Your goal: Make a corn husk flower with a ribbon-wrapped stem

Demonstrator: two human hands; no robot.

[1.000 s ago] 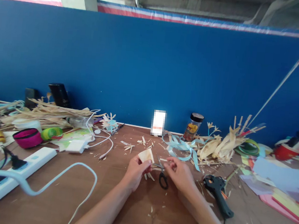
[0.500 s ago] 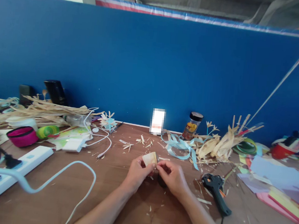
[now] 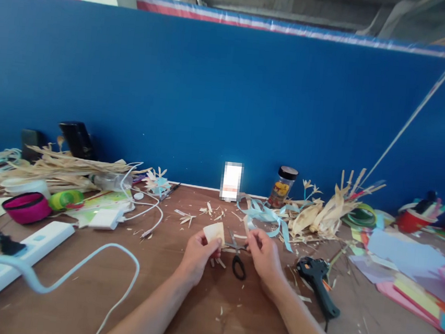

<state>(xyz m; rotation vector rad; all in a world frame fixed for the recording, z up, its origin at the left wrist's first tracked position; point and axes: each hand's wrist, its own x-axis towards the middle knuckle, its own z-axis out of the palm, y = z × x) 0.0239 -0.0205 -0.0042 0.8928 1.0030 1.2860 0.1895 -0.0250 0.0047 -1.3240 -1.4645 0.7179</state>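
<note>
Between the thumb and fingers of my left hand [image 3: 197, 255] is a small pale piece of corn husk [image 3: 213, 231], held just above the table. My right hand [image 3: 264, 257] is closed in a pinch, with a thin pale husk strip [image 3: 246, 224] standing up from its fingertips. On the table between the hands lie scissors [image 3: 239, 268] with black handles, their blades pointing away from me. One handle is partly behind my right fingers; whether they touch it I cannot tell. Small husk scraps [image 3: 219, 262] are scattered beside my left fingers.
To the right lies a black glue gun [image 3: 318, 285]. Beyond my hands are blue ribbon [image 3: 267, 218], a lidded jar [image 3: 282, 187] and a husk bundle [image 3: 323, 216]. Coloured paper [image 3: 407, 253] covers the far right. A white power strip [image 3: 48, 239] and its cable occupy the left.
My hands have moved apart, the right one drawing away to the right with a thin strip from the husk piece. The scissors between them now show more fully.
</note>
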